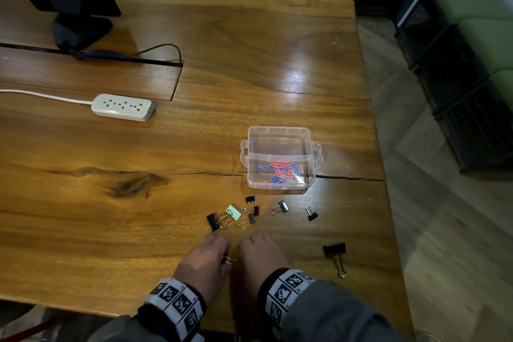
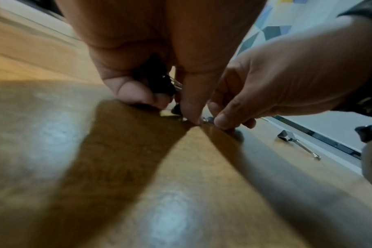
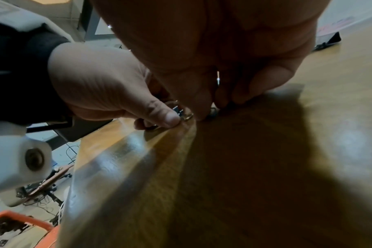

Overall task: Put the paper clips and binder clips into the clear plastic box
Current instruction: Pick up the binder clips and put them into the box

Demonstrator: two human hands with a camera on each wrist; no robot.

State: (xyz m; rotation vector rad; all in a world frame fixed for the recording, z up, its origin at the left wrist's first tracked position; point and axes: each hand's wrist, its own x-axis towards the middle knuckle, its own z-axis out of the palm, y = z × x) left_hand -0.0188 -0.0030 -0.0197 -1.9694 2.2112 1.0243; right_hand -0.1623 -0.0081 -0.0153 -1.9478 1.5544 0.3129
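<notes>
The clear plastic box (image 1: 280,134) stands open on the wooden table with red and blue paper clips (image 1: 279,171) inside. Several black binder clips and a mint one (image 1: 233,211) lie just in front of it; a larger black one (image 1: 334,249) lies to the right. Both hands are side by side at the near edge, fingers curled down to the tabletop. My left hand (image 1: 219,248) grips a small black binder clip (image 2: 160,84), its wire handles poking out (image 1: 229,260). My right hand (image 1: 256,244) pinches another small clip (image 3: 213,112) against the table.
A white power strip (image 1: 122,107) with its cord lies far left, and a monitor stand (image 1: 80,28) sits at the back left. The table's right edge (image 1: 385,203) drops to the floor close beside the box. Black crates (image 1: 466,108) stand to the right.
</notes>
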